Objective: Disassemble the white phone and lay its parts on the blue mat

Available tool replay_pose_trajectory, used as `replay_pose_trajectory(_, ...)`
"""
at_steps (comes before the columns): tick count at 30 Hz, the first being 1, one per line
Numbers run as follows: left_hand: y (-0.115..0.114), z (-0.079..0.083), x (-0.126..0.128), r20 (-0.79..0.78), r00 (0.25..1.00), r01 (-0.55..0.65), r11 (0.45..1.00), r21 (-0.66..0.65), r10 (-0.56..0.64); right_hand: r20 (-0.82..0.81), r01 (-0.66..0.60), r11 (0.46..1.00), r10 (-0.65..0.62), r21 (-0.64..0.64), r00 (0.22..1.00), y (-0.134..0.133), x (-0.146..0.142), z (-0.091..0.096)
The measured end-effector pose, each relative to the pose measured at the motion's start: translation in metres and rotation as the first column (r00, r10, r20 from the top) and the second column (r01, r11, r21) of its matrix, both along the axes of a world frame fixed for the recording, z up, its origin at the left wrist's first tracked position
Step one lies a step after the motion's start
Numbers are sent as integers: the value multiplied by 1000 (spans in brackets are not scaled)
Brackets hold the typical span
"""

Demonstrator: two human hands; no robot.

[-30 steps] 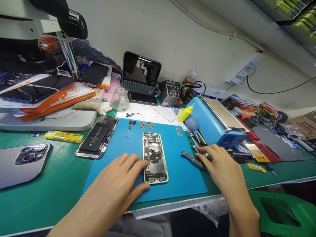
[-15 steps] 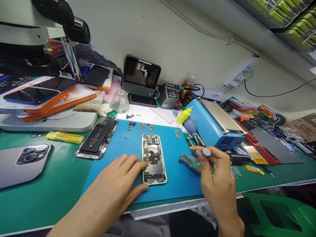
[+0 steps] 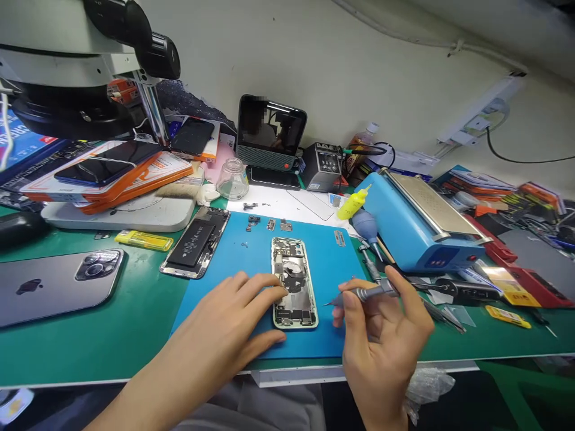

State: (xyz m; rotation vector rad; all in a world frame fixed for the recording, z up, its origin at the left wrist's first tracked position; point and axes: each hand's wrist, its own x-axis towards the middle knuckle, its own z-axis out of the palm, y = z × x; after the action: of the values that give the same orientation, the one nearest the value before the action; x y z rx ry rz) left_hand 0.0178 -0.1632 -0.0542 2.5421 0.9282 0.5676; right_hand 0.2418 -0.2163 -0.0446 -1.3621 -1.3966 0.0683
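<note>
An opened phone body (image 3: 300, 299) lies on the blue mat (image 3: 335, 263), its inner parts showing. My left hand (image 3: 229, 317) rests at its left side, fingertips over the frame edge, thumb apart near the lower corner. In my right hand (image 3: 381, 335) is a grey screwdriver (image 3: 366, 292), its thin tip pointing left, a little to the right of the phone body and apart from it. Small removed parts (image 3: 286, 225) lie along the mat's top. Left of them is a detached screen with a battery on it (image 3: 196, 242).
A grey phone (image 3: 49, 287) and yellow case (image 3: 144, 240) lie at left, under a microscope (image 3: 67, 72). A glass jar (image 3: 232, 181) stands behind. To the right are a blue heating machine (image 3: 404, 221), a blower bulb (image 3: 365, 226) and another screwdriver (image 3: 369, 263).
My right hand has turned the screwdriver so its tip points left and brought it closer to the phone body. My left hand stays at the phone. The camera view has shifted.
</note>
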Motion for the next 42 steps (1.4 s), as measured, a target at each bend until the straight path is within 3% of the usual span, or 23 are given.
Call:
replay_pose_trajectory(3, 0, 1, 0, -13, 1000, 10, 1000, 11, -10, -104, -143, 989, 140, -21, 985, 1, -15, -1)
replay_pose_trajectory(11, 0, 4, -1, -14, 1000, 9, 1000, -7, -9, -138, -261, 960, 247, -99, 959, 5, -19, -10)
replay_pose_trajectory(15, 0, 3, -1, -19, 1000, 5, 1000, -3, -5, -86, -237, 965, 228, -113, 970, 5, -19, -9)
replay_pose_trajectory(18, 0, 3, -1, -24, 1000, -1, 1000, -5, 1, 109, -192, 980, 197, -55, 974, 5, -17, -9)
replay_pose_trajectory(22, 0, 4, -1, -14, 1000, -1, 1000, -18, 0, 347, -204, 979, 184, 20, 919, 7, -16, -7)
replay_pose_trajectory(25, 0, 5, -1, -12, 1000, 5, 1000, -22, -6, 368, -239, 971, 222, 2, 903, 8, -16, -5)
replay_pose_trajectory(29, 1, 4, -2, -16, 1000, 5, 1000, -4, -5, 407, -187, 982, 155, 39, 900, 9, -17, -5)
replay_pose_trajectory(35, 0, 5, -1, -20, 1000, 2, 1000, -8, -2, 252, -252, 967, 252, -34, 934, 5, -14, -9)
replay_pose_trajectory(42, -1, 5, -1, -22, 1000, -14, 1000, -3, 14, 277, -196, 979, 204, -58, 939, 4, -14, -7)
